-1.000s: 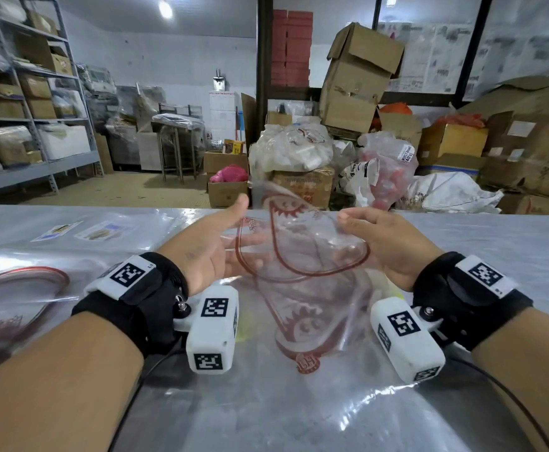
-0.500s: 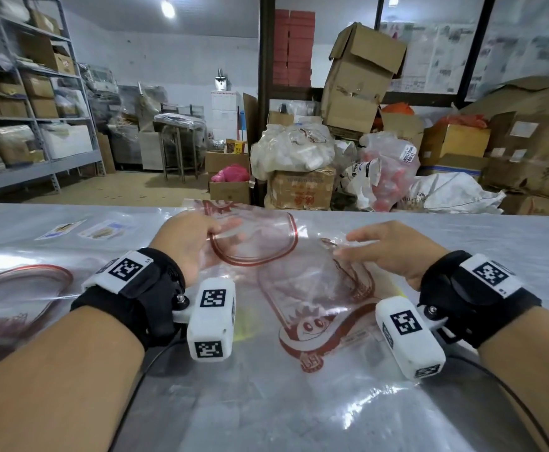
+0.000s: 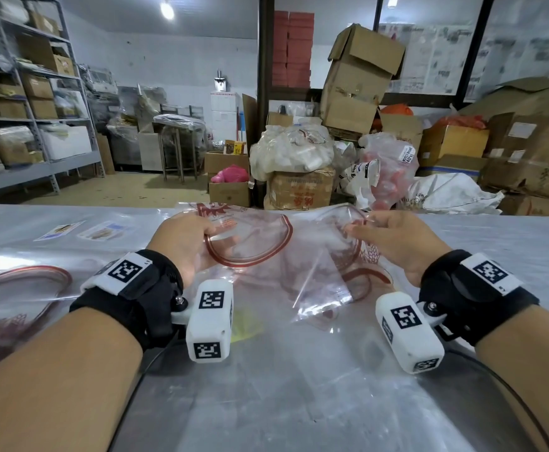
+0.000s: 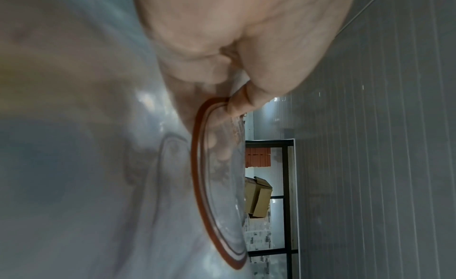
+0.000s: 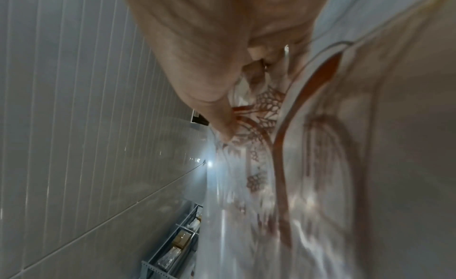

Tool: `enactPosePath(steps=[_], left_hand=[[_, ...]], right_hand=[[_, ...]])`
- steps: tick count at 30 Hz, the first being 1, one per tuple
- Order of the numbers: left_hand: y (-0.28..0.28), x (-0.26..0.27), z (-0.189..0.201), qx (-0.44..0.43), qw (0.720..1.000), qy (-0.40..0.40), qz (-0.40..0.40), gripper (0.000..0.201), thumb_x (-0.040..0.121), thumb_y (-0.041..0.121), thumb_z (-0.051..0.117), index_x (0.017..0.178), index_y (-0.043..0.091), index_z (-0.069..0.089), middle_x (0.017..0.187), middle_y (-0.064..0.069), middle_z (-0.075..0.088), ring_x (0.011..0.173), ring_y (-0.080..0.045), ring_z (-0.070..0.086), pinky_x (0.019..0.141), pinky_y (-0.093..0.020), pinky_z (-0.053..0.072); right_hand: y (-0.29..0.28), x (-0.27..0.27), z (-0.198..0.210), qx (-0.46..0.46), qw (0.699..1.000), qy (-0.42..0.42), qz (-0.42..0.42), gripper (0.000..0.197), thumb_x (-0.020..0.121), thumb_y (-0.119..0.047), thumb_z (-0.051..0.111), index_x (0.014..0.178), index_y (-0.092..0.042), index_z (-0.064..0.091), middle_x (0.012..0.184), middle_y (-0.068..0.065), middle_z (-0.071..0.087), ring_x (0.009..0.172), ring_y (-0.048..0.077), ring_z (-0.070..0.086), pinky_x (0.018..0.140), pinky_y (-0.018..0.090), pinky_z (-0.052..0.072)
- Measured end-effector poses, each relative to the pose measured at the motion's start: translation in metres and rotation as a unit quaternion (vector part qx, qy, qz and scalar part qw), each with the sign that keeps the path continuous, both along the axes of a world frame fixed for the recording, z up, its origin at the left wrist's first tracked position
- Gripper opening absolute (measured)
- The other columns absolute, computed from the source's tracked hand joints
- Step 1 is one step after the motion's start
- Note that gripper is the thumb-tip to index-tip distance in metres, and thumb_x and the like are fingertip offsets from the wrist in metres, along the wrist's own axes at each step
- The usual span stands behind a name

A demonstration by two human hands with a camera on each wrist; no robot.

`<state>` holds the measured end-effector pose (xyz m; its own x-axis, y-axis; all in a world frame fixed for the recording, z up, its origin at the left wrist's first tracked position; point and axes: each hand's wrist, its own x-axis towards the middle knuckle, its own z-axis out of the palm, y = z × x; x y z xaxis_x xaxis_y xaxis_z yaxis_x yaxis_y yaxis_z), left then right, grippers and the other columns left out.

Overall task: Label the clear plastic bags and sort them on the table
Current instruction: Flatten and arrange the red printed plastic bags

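Note:
A clear plastic bag (image 3: 286,259) with red printed rings and figures is stretched between both hands, just above the table. My left hand (image 3: 211,238) grips its left part, thumb on top and fingers showing through the film underneath. My right hand (image 3: 361,225) pinches the right edge between thumb and fingertips. In the left wrist view the bag's red ring (image 4: 202,185) curves past my fingers (image 4: 222,115). The right wrist view shows the thumb (image 5: 219,123) pressed on the printed film (image 5: 308,166).
The table (image 3: 299,402) is covered in a shiny plastic sheet. Another red-printed bag (image 3: 15,288) lies at the left. Two small picture labels (image 3: 61,229) (image 3: 107,230) lie at the far left. Beyond the far edge stand cardboard boxes (image 3: 299,190) and full bags.
Both hands have moved apart and away from me, lowering the bag from a raised, bunched hold and spreading it wide near the table's far side.

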<state>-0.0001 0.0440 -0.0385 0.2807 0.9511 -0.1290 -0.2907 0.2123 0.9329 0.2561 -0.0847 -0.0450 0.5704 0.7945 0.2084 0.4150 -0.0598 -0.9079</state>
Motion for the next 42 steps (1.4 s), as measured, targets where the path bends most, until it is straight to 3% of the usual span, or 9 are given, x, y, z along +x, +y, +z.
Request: enactPosePath(steps=[9, 14, 18, 23, 27, 32, 35, 39, 42], left_hand=[[0.006, -0.001, -0.004, 0.002, 0.999, 0.036, -0.018, 0.024, 0.097, -0.014, 0.040, 0.106, 0.005, 0.051, 0.087, -0.018, 0.075, 0.062, -0.030, 0.072, 0.050, -0.041, 0.061], [0.009, -0.004, -0.006, 0.023, 0.998, 0.046, -0.030, 0.021, 0.093, -0.017, 0.046, 0.103, -0.002, 0.057, 0.105, -0.022, 0.074, 0.093, -0.045, 0.073, 0.082, -0.057, 0.060], [0.005, -0.003, -0.006, 0.029, 0.997, 0.055, -0.050, 0.037, 0.094, -0.017, 0.038, 0.119, -0.002, 0.060, 0.107, -0.020, 0.075, 0.089, -0.044, 0.074, 0.054, -0.044, 0.061], [-0.006, 0.000, -0.004, 0.035, 0.994, 0.066, -0.076, 0.034, 0.095, -0.013, 0.042, 0.111, 0.003, 0.067, 0.109, -0.020, 0.074, 0.081, -0.037, 0.073, 0.047, -0.038, 0.059], [-0.003, 0.001, -0.006, 0.023, 0.992, 0.081, -0.094, 0.039, 0.098, -0.011, 0.037, 0.127, 0.005, 0.059, 0.111, -0.016, 0.075, 0.069, -0.031, 0.076, 0.043, -0.039, 0.057], [-0.003, 0.001, -0.005, 0.036, 0.985, 0.093, -0.139, 0.042, 0.099, -0.010, 0.033, 0.125, 0.004, 0.063, 0.109, -0.014, 0.076, 0.083, -0.034, 0.077, 0.050, -0.028, 0.059], [-0.007, 0.000, -0.003, 0.044, 0.976, 0.094, -0.189, 0.033, 0.103, 0.003, 0.040, 0.129, 0.002, 0.061, 0.114, -0.013, 0.075, 0.101, -0.040, 0.071, 0.067, -0.034, 0.062], [-0.013, 0.000, 0.002, 0.064, 0.963, 0.082, -0.248, 0.044, 0.102, 0.044, 0.047, 0.123, 0.010, 0.067, 0.116, -0.016, 0.074, 0.089, -0.033, 0.072, 0.090, -0.049, 0.057], [-0.012, 0.003, -0.003, 0.090, 0.960, 0.095, -0.247, 0.042, 0.092, 0.020, 0.065, 0.131, 0.005, 0.059, 0.111, -0.017, 0.075, 0.097, -0.034, 0.073, 0.085, -0.048, 0.059]], right_hand=[[-0.003, 0.004, 0.013, 0.189, 0.967, 0.167, -0.031, 0.008, 0.097, -0.013, 0.064, 0.096, -0.010, 0.071, 0.096, 0.014, 0.075, 0.081, 0.028, 0.070, 0.073, 0.043, 0.059], [-0.012, 0.016, 0.023, 0.289, 0.927, 0.235, -0.045, 0.010, 0.101, -0.019, 0.059, 0.093, -0.017, 0.064, 0.075, -0.003, 0.067, 0.063, 0.011, 0.065, 0.054, 0.025, 0.052], [-0.012, 0.025, 0.028, 0.305, 0.899, 0.313, -0.029, 0.012, 0.101, -0.028, 0.058, 0.097, -0.020, 0.065, 0.078, -0.003, 0.065, 0.060, 0.008, 0.062, 0.053, 0.023, 0.047], [-0.010, 0.021, 0.028, 0.319, 0.849, 0.420, -0.006, 0.014, 0.100, -0.026, 0.060, 0.105, -0.013, 0.064, 0.082, -0.003, 0.069, 0.061, 0.002, 0.064, 0.053, 0.015, 0.052], [-0.008, 0.015, 0.025, 0.245, 0.891, 0.381, 0.001, 0.043, 0.101, -0.038, 0.055, 0.134, -0.011, 0.062, 0.123, 0.011, 0.071, 0.108, 0.024, 0.071, 0.077, 0.035, 0.062], [0.001, 0.001, 0.012, 0.184, 0.939, 0.283, 0.062, 0.024, 0.100, -0.024, 0.058, 0.115, -0.007, 0.064, 0.111, 0.012, 0.075, 0.101, 0.029, 0.073, 0.087, 0.044, 0.060], [0.005, -0.005, 0.004, 0.156, 0.963, 0.210, 0.066, 0.014, 0.099, -0.014, 0.060, 0.107, -0.004, 0.066, 0.094, 0.014, 0.073, 0.083, 0.025, 0.072, 0.068, 0.035, 0.062], [0.005, -0.013, -0.006, 0.055, 0.983, 0.110, 0.133, 0.018, 0.092, -0.014, 0.067, 0.106, -0.005, 0.073, 0.099, 0.009, 0.075, 0.085, 0.018, 0.068, 0.074, 0.026, 0.059], [0.004, -0.015, -0.008, -0.003, 0.983, 0.080, 0.163, 0.020, 0.089, -0.014, 0.071, 0.108, -0.007, 0.073, 0.104, 0.003, 0.076, 0.091, 0.012, 0.070, 0.068, 0.016, 0.054]])
